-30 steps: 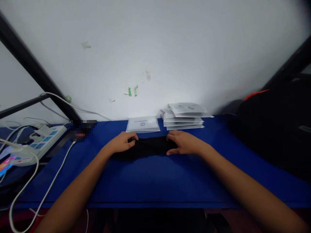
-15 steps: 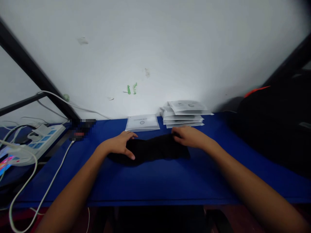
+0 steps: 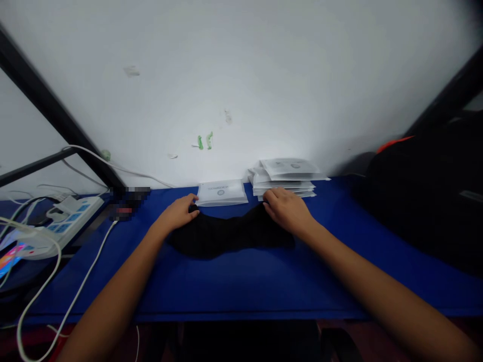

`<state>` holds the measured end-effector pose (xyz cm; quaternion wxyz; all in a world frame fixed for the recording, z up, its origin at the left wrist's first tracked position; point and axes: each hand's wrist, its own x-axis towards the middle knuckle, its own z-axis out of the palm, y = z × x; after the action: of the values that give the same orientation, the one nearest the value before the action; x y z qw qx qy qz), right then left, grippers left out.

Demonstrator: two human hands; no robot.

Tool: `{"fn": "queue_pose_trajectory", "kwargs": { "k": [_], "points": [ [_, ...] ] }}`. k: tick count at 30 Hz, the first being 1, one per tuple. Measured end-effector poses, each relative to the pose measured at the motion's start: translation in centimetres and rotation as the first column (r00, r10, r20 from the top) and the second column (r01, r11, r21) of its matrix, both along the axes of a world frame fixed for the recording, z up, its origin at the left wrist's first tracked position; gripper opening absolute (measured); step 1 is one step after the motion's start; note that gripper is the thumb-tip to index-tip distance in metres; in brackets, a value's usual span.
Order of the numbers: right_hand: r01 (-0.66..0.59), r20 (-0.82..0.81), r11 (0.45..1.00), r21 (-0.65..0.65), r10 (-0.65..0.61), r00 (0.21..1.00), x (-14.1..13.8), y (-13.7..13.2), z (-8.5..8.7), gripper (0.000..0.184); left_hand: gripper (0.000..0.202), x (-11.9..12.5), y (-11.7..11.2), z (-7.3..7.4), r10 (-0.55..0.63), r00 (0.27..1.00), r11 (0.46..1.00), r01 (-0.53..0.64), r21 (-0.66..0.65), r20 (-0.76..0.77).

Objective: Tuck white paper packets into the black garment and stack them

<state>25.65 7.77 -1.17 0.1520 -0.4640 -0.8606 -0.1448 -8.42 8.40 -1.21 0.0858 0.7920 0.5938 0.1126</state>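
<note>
A piece of black cloth (image 3: 230,235) lies lengthwise across the blue table (image 3: 241,289); its exact kind cannot be made out. At its far left corner, my left hand (image 3: 180,210) pinches the edge between thumb and fingers. My right hand (image 3: 285,208) is closed on the far right corner, fingers curled over the fabric. Between the two hands the far edge sags in a shallow curve. Just beyond the cloth lies a flat white printed packet (image 3: 222,193), close to my left fingertips. Behind my right hand rises a stack of similar white packets (image 3: 289,176).
On the left sit a white power strip (image 3: 77,216), a looping white cable (image 3: 85,281) and a lit phone screen (image 3: 11,259). A large black bag-like object (image 3: 426,196) fills the right side. The white wall (image 3: 241,75) rises behind the table.
My left hand has gone from lying spread on the cloth to pinching its far left corner. My right hand has shifted slightly away from me and left. The cloth's far edge now curves.
</note>
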Motion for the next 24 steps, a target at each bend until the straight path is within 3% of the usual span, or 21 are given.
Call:
{"fn": "queue_pose_trajectory", "kwargs": {
  "k": [3, 6, 9, 13, 15, 20, 24],
  "points": [
    [0.027, 0.042, 1.0, -0.013, -0.027, 0.999, 0.0, 0.0, 0.0, 0.016, 0.031, 1.2, -0.5, -0.1, 0.0, 1.0, 0.979, 0.005, 0.203, -0.024],
    [0.047, 0.064, 0.999, 0.022, -0.048, 0.997, 0.0, 0.0, 0.1, 0.019, 0.016, 3.2, -2.0, 0.6, -0.121, 0.99, 0.953, 0.094, 0.289, 0.076],
    [0.055, 0.056, 0.998, 0.024, -0.056, 0.997, 0.0, -0.1, 0.0, 0.019, 0.017, 5.4, -4.0, 1.2, -0.338, 0.927, 0.929, 0.3, 0.219, 0.164],
    [0.032, 0.033, 0.996, -0.077, -0.03, 0.999, -0.2, -0.2, -0.1, 0.016, 0.024, 7.3, -5.3, 1.2, -0.565, 0.806, 0.825, 0.554, 0.111, 0.174],
    [-0.018, 0.017, 0.988, -0.156, 0.021, 1.0, -0.4, -0.3, -0.2, 0.016, 0.027, 7.4, -5.0, 0.7, -0.582, 0.802, 0.813, 0.577, 0.077, 0.134],
    [-0.172, -0.013, 0.943, -0.286, 0.176, 0.984, -0.7, -0.6, -0.5, 0.021, 0.035, 6.1, -3.3, -0.4, -0.439, 0.897, 0.898, 0.437, 0.043, 0.045],
    [-0.23, -0.04, 0.93, -0.288, 0.228, 0.973, -0.7, -0.6, -0.9, 0.026, 0.084, 5.5, -3.3, -0.1, -0.455, 0.878, 0.881, 0.468, -0.07, 0.151]
  ]
}}
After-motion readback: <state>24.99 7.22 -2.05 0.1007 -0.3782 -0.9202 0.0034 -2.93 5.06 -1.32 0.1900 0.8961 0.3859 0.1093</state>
